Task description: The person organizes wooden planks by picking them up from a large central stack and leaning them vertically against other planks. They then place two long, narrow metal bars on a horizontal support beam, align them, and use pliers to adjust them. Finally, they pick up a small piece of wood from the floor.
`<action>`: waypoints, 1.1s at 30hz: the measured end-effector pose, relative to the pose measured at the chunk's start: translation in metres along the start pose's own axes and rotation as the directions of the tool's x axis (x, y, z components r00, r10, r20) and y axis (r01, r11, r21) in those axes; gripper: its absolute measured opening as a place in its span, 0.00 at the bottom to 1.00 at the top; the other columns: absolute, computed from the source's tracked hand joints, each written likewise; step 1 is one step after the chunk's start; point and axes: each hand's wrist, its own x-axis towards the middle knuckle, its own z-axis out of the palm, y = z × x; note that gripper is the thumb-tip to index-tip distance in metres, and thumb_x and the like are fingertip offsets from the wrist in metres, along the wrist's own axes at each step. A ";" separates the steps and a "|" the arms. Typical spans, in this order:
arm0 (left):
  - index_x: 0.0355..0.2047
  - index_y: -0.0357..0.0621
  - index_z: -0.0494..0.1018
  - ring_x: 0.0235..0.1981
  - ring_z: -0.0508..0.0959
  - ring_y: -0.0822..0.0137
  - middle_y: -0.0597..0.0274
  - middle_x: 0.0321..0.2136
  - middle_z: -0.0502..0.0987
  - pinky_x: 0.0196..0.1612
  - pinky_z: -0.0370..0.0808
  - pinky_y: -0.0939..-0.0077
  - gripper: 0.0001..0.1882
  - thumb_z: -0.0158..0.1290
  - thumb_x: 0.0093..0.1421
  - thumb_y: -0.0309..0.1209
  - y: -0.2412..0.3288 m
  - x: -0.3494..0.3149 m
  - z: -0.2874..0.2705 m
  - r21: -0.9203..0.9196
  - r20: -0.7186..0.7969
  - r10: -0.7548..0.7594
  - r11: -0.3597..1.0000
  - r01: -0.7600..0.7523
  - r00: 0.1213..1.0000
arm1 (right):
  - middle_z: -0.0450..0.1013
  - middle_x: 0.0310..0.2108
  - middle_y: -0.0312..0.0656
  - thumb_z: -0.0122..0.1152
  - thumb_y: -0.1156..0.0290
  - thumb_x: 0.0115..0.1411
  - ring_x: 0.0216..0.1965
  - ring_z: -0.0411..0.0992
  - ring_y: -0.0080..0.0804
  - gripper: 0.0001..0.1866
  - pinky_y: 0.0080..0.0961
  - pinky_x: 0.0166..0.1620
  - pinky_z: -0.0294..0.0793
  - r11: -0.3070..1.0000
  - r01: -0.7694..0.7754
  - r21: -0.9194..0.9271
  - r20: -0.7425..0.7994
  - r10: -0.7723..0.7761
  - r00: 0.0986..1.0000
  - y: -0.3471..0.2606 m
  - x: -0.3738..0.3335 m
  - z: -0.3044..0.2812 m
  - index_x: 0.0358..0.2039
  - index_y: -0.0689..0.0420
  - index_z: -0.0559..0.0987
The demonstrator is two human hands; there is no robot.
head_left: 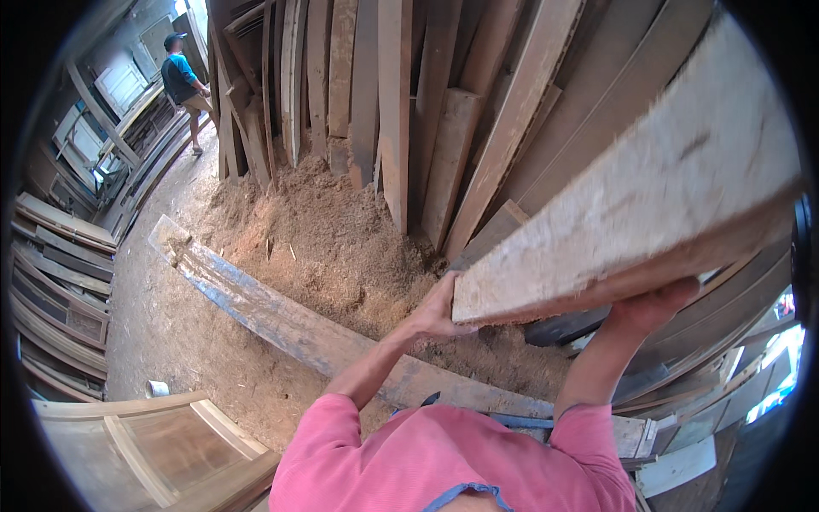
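A long, thick wooden plank (631, 196) with a rough, pale face slants from the middle of the view up to the upper right. My left hand (437, 309) grips its lower end, the fingers going underneath and out of sight. Further along, my right hand (657, 305) is closed on the plank's lower edge and bears it from below. Both arms reach forward, and the plank hangs above the sawdust, its near end lifted off the floor.
Upright boards (395, 111) lean along the far side above a sawdust heap (324, 230). A worn board (281, 316) lies across the floor before me. Panelled woodwork (171, 452) stands at lower left, stacked frames (64, 290) at left. Another person (181, 81) walks at far left.
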 end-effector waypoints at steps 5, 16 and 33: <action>0.60 0.35 0.57 0.57 0.69 0.59 0.52 0.52 0.69 0.65 0.63 0.65 0.56 0.77 0.33 0.33 0.075 0.016 -0.046 -0.160 0.025 0.058 0.986 -0.053 0.998 | 0.63 0.62 0.50 0.44 0.50 0.67 0.63 0.64 0.42 0.33 0.41 0.64 0.65 0.880 0.223 0.420 0.093 -0.286 0.954 -0.122 0.011 0.103 0.64 0.61 0.62; 0.64 0.40 0.55 0.62 0.66 0.53 0.50 0.58 0.66 0.70 0.59 0.54 0.63 0.78 0.29 0.39 0.151 0.114 -0.152 -0.055 0.038 0.196 0.979 -0.194 0.980 | 0.64 0.61 0.58 0.64 0.42 0.55 0.65 0.61 0.48 0.53 0.42 0.66 0.60 0.877 0.286 0.386 0.514 -0.462 0.723 -0.144 0.044 0.208 0.67 0.68 0.54; 0.71 0.35 0.40 0.69 0.58 0.47 0.35 0.68 0.52 0.68 0.60 0.61 0.51 0.63 0.59 0.35 -0.105 0.180 -0.148 0.141 -0.329 -0.077 0.982 0.129 0.941 | 0.75 0.46 0.64 0.65 0.29 0.46 0.51 0.75 0.53 0.54 0.40 0.54 0.73 0.791 0.330 -0.515 0.643 0.101 0.759 0.110 0.076 0.348 0.50 0.73 0.71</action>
